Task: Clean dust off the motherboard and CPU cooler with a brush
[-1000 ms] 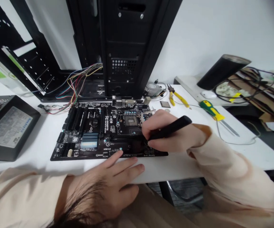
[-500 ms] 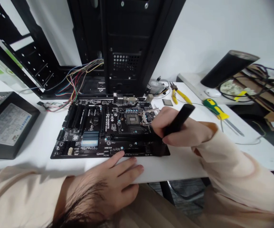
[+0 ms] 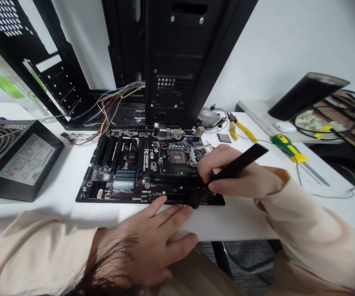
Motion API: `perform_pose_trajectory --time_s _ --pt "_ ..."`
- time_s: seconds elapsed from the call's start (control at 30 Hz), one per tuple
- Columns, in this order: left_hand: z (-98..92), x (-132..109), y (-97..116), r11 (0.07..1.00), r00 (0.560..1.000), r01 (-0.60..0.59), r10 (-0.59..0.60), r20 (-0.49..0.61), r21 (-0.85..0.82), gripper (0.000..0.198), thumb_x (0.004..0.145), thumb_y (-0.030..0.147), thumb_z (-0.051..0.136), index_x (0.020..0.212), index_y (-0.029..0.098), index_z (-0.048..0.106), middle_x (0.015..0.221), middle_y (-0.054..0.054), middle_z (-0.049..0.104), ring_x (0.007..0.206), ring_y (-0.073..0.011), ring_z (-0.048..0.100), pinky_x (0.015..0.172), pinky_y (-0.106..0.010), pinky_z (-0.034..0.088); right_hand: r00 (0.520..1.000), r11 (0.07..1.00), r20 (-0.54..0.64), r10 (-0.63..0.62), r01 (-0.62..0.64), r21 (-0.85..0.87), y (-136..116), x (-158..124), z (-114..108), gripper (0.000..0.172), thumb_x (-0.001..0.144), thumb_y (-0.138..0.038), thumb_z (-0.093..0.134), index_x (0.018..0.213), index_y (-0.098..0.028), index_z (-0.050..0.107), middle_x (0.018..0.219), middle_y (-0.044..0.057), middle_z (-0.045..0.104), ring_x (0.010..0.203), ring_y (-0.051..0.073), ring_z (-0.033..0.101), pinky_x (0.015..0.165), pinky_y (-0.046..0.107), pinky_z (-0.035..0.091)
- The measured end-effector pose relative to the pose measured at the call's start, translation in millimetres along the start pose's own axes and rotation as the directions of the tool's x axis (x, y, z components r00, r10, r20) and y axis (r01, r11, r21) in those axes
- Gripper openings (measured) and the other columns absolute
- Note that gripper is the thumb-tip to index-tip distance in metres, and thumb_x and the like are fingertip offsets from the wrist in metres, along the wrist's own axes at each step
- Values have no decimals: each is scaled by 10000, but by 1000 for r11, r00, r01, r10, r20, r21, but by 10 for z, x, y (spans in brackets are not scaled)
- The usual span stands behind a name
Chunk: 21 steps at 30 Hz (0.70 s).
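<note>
A black motherboard lies flat on the white table. My left hand rests flat at the board's near edge, fingers spread, the forefinger touching the board. My right hand is closed round a black brush held like a pen. Its dark bristle end is down on the board's near right part, beside the long slots. The CPU socket sits just left of my right hand.
An open black computer case stands behind the board, coloured wires trailing out. A power supply is at left. A cooler fan, a loose chip, yellow pliers, a green-yellow screwdriver and a black lamp lie at right.
My right hand has swept the brush over the board's right part, to the right and then back left and nearer the front edge. The left hand has stayed put. The view shifted slightly.
</note>
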State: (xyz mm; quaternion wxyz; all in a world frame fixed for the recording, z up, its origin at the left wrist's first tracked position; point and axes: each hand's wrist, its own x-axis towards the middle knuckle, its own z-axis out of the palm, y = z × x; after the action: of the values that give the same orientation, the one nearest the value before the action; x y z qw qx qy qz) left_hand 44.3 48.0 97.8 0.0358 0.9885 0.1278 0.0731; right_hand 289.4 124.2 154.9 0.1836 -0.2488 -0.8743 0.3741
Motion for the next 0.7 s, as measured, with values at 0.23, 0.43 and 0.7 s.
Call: perform_pose_trajectory --time_s 0.23,0.43,0.7 --pt "-8 -53 -29 992 994 21 -7 112 -123 824 770 607 585 1423 211 278 1507 -216 219 1379 -312 287 1135 -520 152 1000 1000 6 -11 11 24 -3 -39 -10 188 745 -176 524 564 -156 479 487 -30 459 468 61 419 454 197 305" --pt "-8 -49 -40 995 994 21 -10 108 -101 760 786 547 614 1401 213 319 1498 -196 259 1373 -303 292 1131 -530 174 999 999 20 39 -39 22 29 -72 -1 167 741 -176 533 578 -157 499 504 -31 473 473 63 417 459 204 309" --pt "-51 -23 -50 994 992 5 8 125 -108 717 784 500 628 1377 200 359 1475 -176 314 1358 -302 311 1123 -532 203 998 998 -34 58 -57 8 -27 -48 -57 141 750 -174 528 609 -156 528 521 -37 472 482 59 423 459 202 317"
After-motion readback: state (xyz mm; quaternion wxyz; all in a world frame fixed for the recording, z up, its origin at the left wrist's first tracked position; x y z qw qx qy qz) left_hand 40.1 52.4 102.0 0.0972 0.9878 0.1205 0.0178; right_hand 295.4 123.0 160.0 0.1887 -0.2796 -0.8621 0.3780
